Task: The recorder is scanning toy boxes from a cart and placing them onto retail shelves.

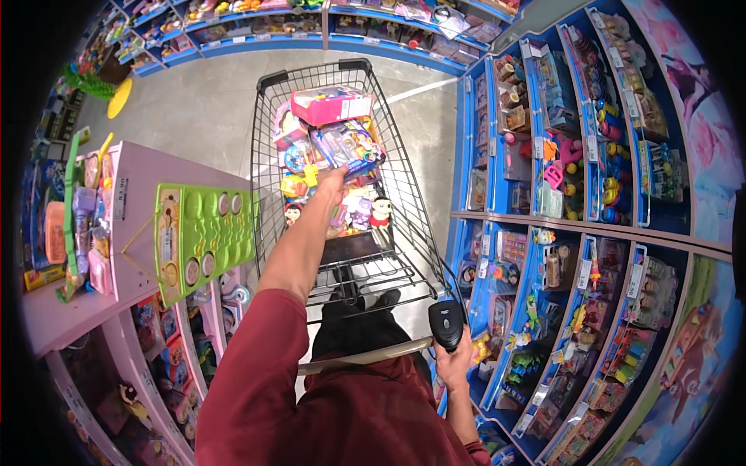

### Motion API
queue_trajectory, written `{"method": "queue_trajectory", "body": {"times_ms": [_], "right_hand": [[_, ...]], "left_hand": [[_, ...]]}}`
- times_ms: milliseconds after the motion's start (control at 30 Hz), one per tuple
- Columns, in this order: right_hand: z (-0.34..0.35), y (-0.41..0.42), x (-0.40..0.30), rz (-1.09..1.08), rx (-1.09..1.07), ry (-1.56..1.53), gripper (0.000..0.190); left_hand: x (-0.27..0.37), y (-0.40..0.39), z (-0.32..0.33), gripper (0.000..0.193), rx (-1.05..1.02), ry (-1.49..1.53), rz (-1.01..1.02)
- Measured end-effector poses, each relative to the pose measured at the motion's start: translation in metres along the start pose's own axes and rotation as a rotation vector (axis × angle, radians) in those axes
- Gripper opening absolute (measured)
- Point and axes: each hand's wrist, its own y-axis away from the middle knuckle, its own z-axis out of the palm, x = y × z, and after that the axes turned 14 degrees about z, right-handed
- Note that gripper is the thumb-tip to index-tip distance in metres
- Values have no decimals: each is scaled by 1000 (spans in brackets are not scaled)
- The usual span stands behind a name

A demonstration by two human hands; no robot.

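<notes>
A black wire shopping cart [402, 154] stands before me, with toys piled in its basket. My left hand [333, 180] reaches in and touches the near edge of a blue boxed toy [349, 145]; its fingertips are partly hidden, so its grip is unclear. Beyond that box lies a pink box [332, 106], and a yellow toy [310, 175] is beside my fingers. Several small figures sit nearer me, one in red shorts [381, 213]. At the right end of the cart's handle [373, 356], my right hand [454, 361] holds a black handheld barcode scanner [446, 325].
Blue shelves [530, 218] full of small toys run along the right, close to the cart. A pink display unit [145, 163] stands at the left, with a green plastic molded tray [204, 236] hanging from it. More blue shelving [262, 46] crosses the far end beyond the grey floor [192, 105].
</notes>
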Motion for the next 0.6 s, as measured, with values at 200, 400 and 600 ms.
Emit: {"method": "queue_trajectory", "body": {"times_ms": [200,400,600], "right_hand": [[-1,1,0,34,-33,7,34],[-3,0,-1,1,-21,-56,32],[-4,-3,6,10,-46,-184,26]], "left_hand": [[-1,0,0,26,2,171,23],[18,50,-23,23,-24,67,21],[72,201,-65,36,3,42,235]]}}
